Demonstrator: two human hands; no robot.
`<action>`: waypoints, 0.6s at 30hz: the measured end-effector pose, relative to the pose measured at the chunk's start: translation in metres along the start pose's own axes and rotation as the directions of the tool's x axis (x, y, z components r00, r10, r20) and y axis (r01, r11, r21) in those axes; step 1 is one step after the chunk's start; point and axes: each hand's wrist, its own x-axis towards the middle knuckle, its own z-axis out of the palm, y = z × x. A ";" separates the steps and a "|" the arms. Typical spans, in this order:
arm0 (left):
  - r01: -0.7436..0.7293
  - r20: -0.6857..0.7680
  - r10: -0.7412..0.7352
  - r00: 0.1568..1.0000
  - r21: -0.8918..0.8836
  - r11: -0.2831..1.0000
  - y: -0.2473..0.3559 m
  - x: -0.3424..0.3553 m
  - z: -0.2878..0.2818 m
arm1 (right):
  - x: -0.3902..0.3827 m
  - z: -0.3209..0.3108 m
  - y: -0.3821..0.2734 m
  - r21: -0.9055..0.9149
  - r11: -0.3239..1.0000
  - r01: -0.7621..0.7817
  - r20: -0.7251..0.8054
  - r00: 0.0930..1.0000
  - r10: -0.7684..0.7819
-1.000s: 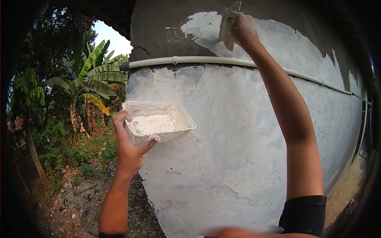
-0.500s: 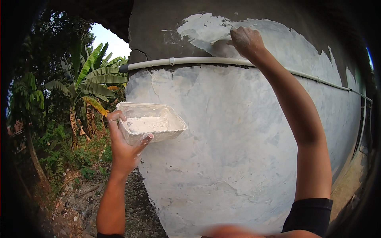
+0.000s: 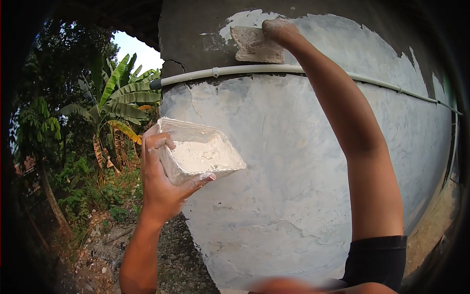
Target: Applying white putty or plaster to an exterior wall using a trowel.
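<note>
My left hand (image 3: 161,174) grips a clear rectangular plastic tub (image 3: 193,127) from the left and below, thumb along its near side. The tub is tilted and holds white paste (image 3: 205,154). High up, my right hand (image 3: 280,34) is closed on a paste-coated flat scraper (image 3: 252,45), whose broad blade lies at the wall just above a horizontal pipe (image 3: 230,71). The scraper's handle is hidden in the hand. Around the blade, ragged white coating (image 3: 318,32) meets dark grey plaster (image 3: 188,24); below the pipe, the wall (image 3: 264,186) is pale and patchy.
A dark overhang (image 3: 132,19) runs above. At the left stand trees, banana plants (image 3: 117,93) and low greenery beside stony, littered ground (image 3: 107,250). The wall curves away to the right, with a narrow strip of ground (image 3: 435,215) along its foot.
My right hand has moved left, and the scraper's blade now shows broadside. The tub in my left hand tips further, showing more of the paste, and has shifted slightly.
</note>
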 end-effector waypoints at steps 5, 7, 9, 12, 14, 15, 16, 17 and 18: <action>0.018 -0.019 -0.020 1.000 -0.086 0.996 -0.006 -0.003 0.018 | 0.007 0.014 -0.025 -0.031 0.999 0.031 0.091 0.995 -0.028; 0.009 -0.037 -0.014 0.999 -0.131 0.991 -0.010 -0.005 0.032 | 0.011 0.024 -0.023 -0.034 0.999 0.031 0.010 0.999 -0.030; 0.017 -0.039 -0.022 0.999 -0.116 0.993 -0.015 -0.008 0.040 | 0.009 0.024 -0.025 -0.016 1.000 0.006 -0.090 0.996 -0.008; 0.067 -0.033 -0.075 0.997 -0.205 0.977 -0.016 -0.013 0.047 | 0.014 0.021 -0.014 -0.024 0.999 -0.033 -0.072 0.997 0.032; 0.116 -0.027 -0.130 0.991 -0.299 0.947 -0.015 -0.015 0.050 | 0.010 0.016 -0.019 -0.049 0.998 -0.027 -0.088 0.996 0.023; 0.136 -0.040 -0.160 0.986 -0.348 0.928 -0.013 -0.016 0.049 | 0.008 0.013 -0.022 -0.065 0.997 -0.029 -0.119 0.993 0.021; 0.146 -0.053 -0.181 0.982 -0.395 0.907 -0.011 -0.015 0.047 | 0.013 0.011 -0.019 -0.073 0.997 -0.030 -0.115 0.993 0.021; 0.138 -0.054 -0.174 0.983 -0.405 0.904 -0.012 -0.014 0.047 | 0.024 0.006 -0.015 -0.023 0.998 -0.062 -0.258 0.965 0.054; 0.114 -0.053 -0.147 0.988 -0.403 0.908 -0.011 -0.014 0.046 | 0.031 0.003 -0.009 0.032 0.996 -0.085 -0.395 0.914 0.091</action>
